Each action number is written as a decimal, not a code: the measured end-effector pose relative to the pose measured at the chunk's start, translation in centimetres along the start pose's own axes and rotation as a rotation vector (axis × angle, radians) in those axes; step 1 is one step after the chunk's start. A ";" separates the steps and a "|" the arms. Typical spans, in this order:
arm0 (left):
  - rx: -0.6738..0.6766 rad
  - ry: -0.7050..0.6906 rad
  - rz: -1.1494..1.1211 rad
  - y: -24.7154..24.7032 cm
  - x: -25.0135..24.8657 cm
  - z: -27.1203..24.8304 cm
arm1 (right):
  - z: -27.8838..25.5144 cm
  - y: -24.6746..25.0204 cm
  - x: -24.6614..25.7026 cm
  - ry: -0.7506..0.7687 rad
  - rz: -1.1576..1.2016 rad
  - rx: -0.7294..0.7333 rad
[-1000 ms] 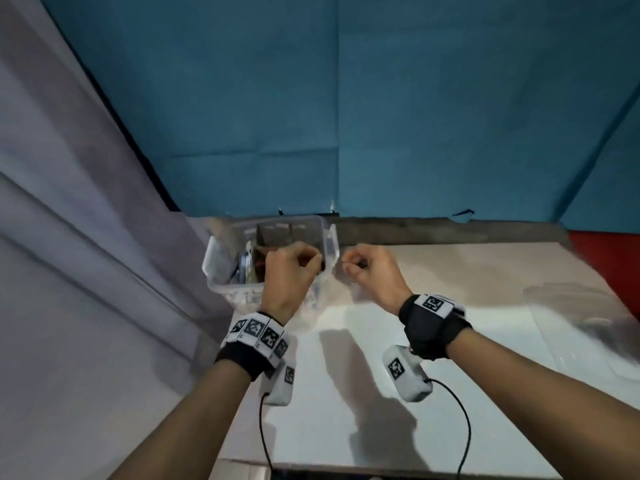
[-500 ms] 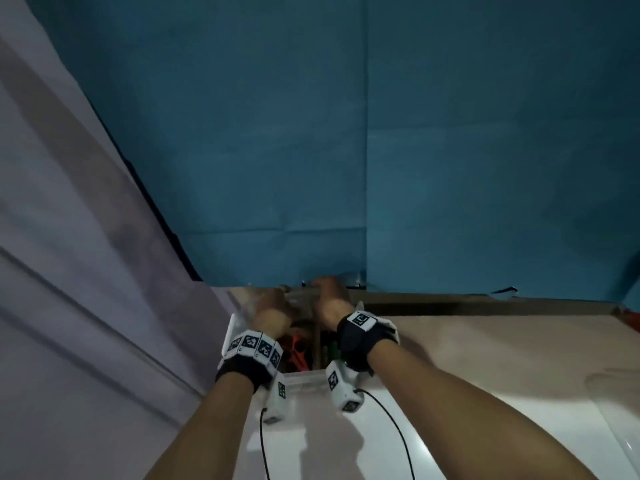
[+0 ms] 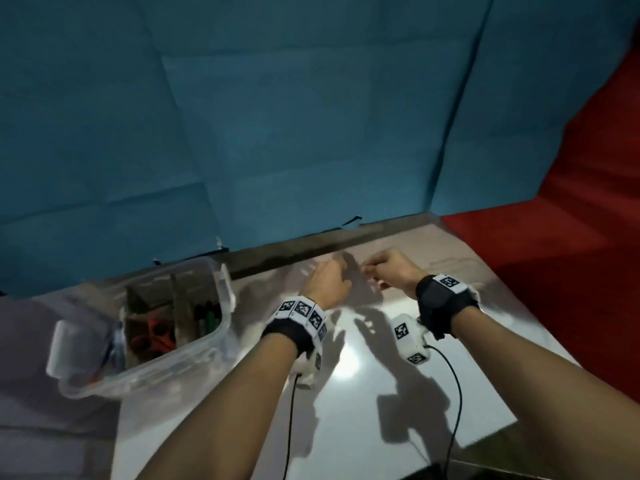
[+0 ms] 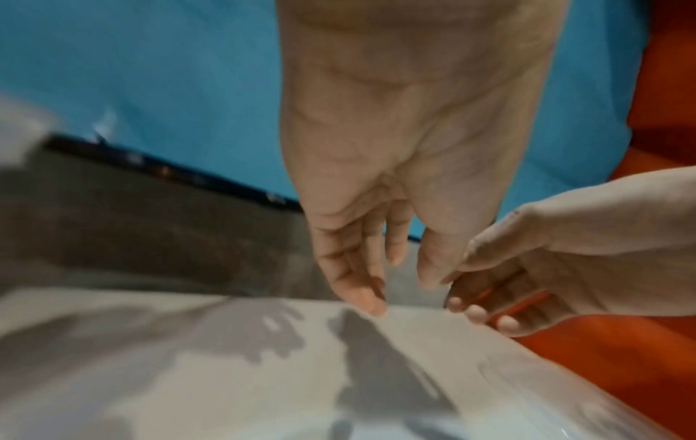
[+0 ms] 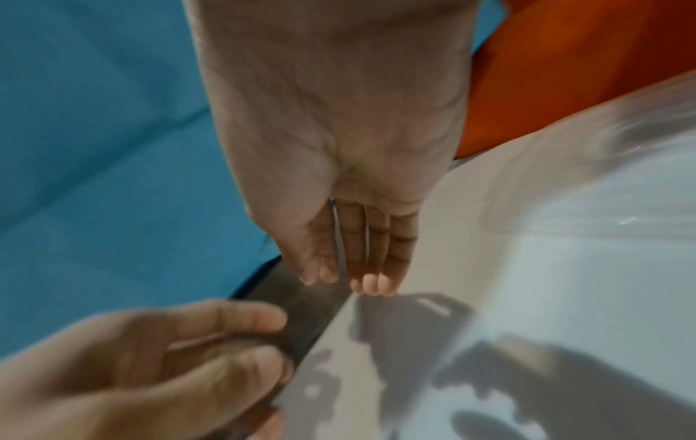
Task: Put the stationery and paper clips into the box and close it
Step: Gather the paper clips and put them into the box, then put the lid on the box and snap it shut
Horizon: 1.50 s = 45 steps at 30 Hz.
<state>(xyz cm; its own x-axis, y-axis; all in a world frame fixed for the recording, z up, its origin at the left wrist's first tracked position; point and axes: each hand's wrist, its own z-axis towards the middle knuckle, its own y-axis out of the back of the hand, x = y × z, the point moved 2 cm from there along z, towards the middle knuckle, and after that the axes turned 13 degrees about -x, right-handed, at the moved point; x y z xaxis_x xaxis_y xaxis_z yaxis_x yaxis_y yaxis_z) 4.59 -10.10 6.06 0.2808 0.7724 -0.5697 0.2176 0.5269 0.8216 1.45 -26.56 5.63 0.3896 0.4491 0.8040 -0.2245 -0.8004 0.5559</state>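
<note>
A clear plastic box (image 3: 145, 372) stands open at the table's left, holding red-handled scissors (image 3: 152, 336), dark pens (image 3: 207, 317) and other stationery. Both hands hover over the white table (image 3: 363, 393) to the right of the box, near the far edge. My left hand (image 3: 337, 268) (image 4: 399, 285) has relaxed, spread fingers and holds nothing. My right hand (image 3: 372, 270) (image 5: 350, 277) is close beside it, its fingers loose and empty. A clear lid (image 5: 583, 193) (image 4: 565, 396) lies flat on the table just to the right of the hands. No paper clips are visible.
A blue cloth backdrop (image 3: 311, 133) rises behind the table, with a dark strip (image 3: 311, 251) along the far edge. Red cloth (image 3: 571, 271) covers the right side, grey cloth (image 3: 41, 341) the left. Black cables (image 3: 453, 393) trail from the wrist cameras.
Both hands have left the box's far rim and moved right, over the table toward the clear lid. The head view has swung right, so the box now sits at the left.
</note>
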 end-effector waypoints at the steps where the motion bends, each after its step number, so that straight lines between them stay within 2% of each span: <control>1: 0.057 0.016 -0.033 -2.6 -0.9 0.4 | 0.4 2.1 -2.8 -0.050 -0.011 -0.027; 5: 0.265 0.191 -0.238 -11.5 -4.5 0.6 | 0.9 9.8 -12.5 -0.215 -0.214 -0.161; 9: 0.304 0.344 -0.457 -17.5 -8.4 0.3 | 0.5 16.0 -18.5 -0.313 -0.458 -0.264; 11: 0.293 0.444 -0.588 -19.2 -9.9 0.2 | 0.4 16.9 -20.7 -0.381 -0.558 -0.232; 14: 0.277 0.566 -0.757 -20.9 -11.6 0.2 | 0.8 16.2 -23.2 -0.401 -0.659 -0.187; 17: 0.254 0.641 -0.889 -21.3 -12.3 0.3 | 1.1 14.5 -23.0 -0.415 -0.687 -0.254; 20: 0.177 0.787 -1.019 -20.6 -11.3 0.5 | 0.6 14.4 -21.5 -0.489 -0.631 -0.325; 23: 0.142 0.852 -1.031 -17.3 -8.7 0.9 | 0.9 15.3 -19.6 -0.374 -0.355 -0.370; 25: 0.099 0.762 -0.844 -14.1 -6.4 1.3 | 0.7 15.6 -16.6 -0.245 -0.076 -0.292; 27: -0.028 0.535 -0.563 -9.8 -4.4 1.5 | -0.2 15.7 -12.3 -0.076 0.066 -0.103; 30: -0.174 0.151 -0.259 -1.7 -2.6 0.6 | -1.5 15.3 -5.5 0.207 0.026 0.171; 31: -0.191 0.056 -0.231 1.0 -2.0 -0.2 | -1.8 14.8 -3.4 0.280 -0.001 0.220; 34: -0.287 -0.123 -0.380 8.6 -0.6 -3.5 | -2.9 12.7 2.9 0.426 0.031 0.304; 38: -0.473 -0.066 -0.639 15.9 3.3 -8.5 | -4.2 7.9 9.9 0.503 0.143 0.287; 41: -0.728 0.107 -0.732 20.7 9.7 -12.5 | -4.0 3.4 13.0 0.544 0.159 0.210; 43: -0.835 0.224 -0.775 23.2 13.9 -15.0 | -4.5 -0.4 14.3 0.504 0.188 0.287; 45: -0.906 0.302 -0.723 24.4 17.8 -16.9 | -5.4 -5.2 15.3 0.421 0.215 0.409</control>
<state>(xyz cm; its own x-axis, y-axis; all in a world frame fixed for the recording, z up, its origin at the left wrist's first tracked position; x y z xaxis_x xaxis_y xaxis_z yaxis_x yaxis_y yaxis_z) -0.91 22.49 16.34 0.1072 0.1828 -0.9773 -0.5368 0.8380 0.0979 3.79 -13.39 16.22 -0.0306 0.3121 0.9496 0.1340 -0.9401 0.3133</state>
